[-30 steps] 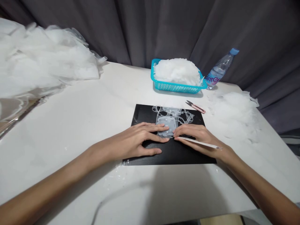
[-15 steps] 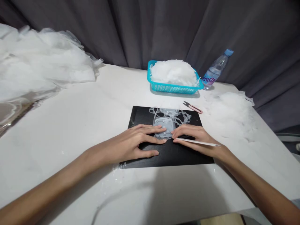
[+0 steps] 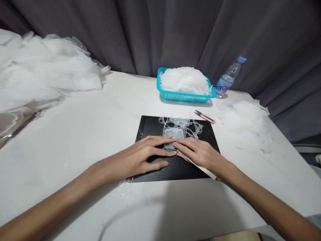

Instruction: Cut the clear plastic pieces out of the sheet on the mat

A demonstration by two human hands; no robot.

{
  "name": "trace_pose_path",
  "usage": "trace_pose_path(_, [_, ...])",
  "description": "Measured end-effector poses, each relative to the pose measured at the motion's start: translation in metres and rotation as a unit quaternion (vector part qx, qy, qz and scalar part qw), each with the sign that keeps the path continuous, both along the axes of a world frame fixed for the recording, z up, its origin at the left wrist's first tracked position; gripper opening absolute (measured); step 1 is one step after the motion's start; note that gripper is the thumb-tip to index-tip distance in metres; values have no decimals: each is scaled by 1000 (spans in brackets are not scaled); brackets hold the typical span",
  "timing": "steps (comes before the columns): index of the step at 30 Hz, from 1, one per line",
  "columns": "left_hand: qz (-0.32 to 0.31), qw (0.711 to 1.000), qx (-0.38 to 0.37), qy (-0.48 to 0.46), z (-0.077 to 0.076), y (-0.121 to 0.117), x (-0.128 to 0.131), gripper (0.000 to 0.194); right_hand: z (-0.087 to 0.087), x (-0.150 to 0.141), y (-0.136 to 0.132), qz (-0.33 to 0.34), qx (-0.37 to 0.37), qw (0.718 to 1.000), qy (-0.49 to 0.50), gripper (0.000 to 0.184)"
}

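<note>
The left hand [image 3: 147,150] lies with fingers spread and the right hand [image 3: 200,152] pinches a slim white stick [image 3: 198,164], its tip hard to make out, both touching a translucent, rounded-square moulded piece [image 3: 173,133] partly hidden beneath them on the smooth black mat [image 3: 150,125]. Beyond lie pink-handled snips [image 3: 206,117], then a perforated turquoise plastic basket [image 3: 187,97] heaped with filmy white pieces [image 3: 184,80], and a clear bottle [image 3: 227,79] whose label, curving out of sight, shows "ainte".

Seen from a head-worn camera above the near edge of the white bench [image 3: 100,103], the single view faces forward and down, close enough for forearms [image 3: 72,187] and hands [image 3: 145,150] to span the lower half, wide enough to reach the dark curtain [image 3: 163,33] behind.
</note>
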State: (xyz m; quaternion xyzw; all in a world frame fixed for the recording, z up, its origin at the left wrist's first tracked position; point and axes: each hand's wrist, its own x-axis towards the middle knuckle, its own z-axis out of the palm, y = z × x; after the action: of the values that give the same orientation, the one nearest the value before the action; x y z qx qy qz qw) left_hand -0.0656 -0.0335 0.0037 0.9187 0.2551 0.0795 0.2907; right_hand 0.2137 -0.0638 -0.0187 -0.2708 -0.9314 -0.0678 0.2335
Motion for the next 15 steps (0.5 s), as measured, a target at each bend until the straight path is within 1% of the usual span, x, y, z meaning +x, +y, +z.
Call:
trace_pose_path(2, [24, 999, 6, -29, -1, -3, 2, 35, -3, -2, 0, -6, 26, 999, -29, 28])
trace_pose_path(3, [56, 997, 10, -54, -2, -5, 4, 32, -4, -3, -1, -8, 31, 999, -34, 28])
trace_pose_path(4, [110, 991, 14, -81, -2, -7, 7, 30, -5, -3, -1, -11, 35, 999, -35, 29])
trace_pose_path(6, [247, 962, -3, -115, -2, -12, 13, 34, -5, -5, -3, -27, 47, 998, -22, 28])
trace_pose_path(7, [300, 947, -31, -112, -2, -14, 16, 40, -5, -6, -4, -38, 55, 998, -11, 28])
trace_pose_path(8, [332, 935, -68, -100, -2, -17, 19, 45, -4, -8, -5, -48, 63, 997, 1, 29])
trace_pose_path(9, [343, 929, -109, -86, -2, -19, 23, 49, -4, -10, -7, -58, 71, 996, 14, 28])
trace_pose_path(11, [322, 925, -184, -86, -3, -22, 29, 50, -2, -14, -10, -75, 82, 993, 35, 28])
trace_pose_path(13, [309, 913, -229, -134, -4, -25, 35, 45, -1, -17, -12, -82, 84, 992, 47, 26])
trace_pose_path(15, [309, 899, -250, -182, -6, -26, 40, 39, -2, -18, -13, -82, 83, 992, 55, 24])
